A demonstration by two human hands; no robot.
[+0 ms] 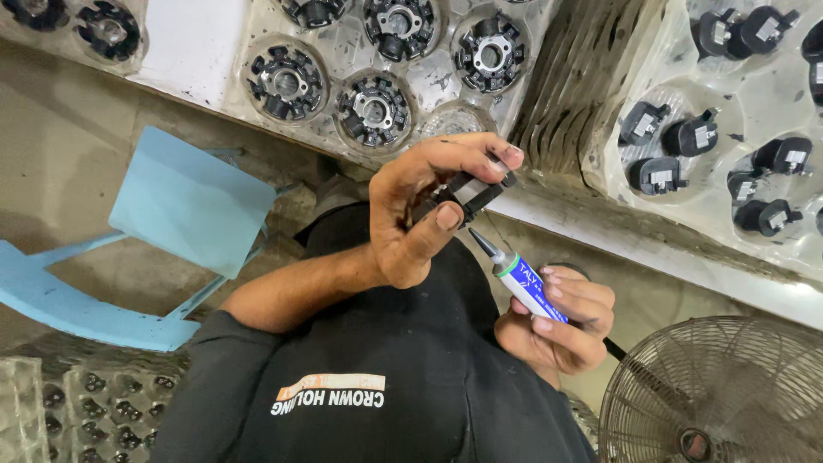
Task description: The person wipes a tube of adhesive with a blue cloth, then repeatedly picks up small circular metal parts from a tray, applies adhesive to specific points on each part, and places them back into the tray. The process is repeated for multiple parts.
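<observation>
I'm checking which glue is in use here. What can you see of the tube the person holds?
The tube is slim, white and blue with a green band below a dark, tapering nozzle. It looks like plastic and shows no cap. The right hand grips its lower part, nozzle tilted up toward the small black part in the left hand.

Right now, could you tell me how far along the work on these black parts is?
Trays hold round black parts and small black plugs; whether finished, I cannot tell. In hand: the left hand grips one black part, the right hand points a blue-and-white tube at it, nozzle not touching. Applying from the tube looks still to do.
</observation>
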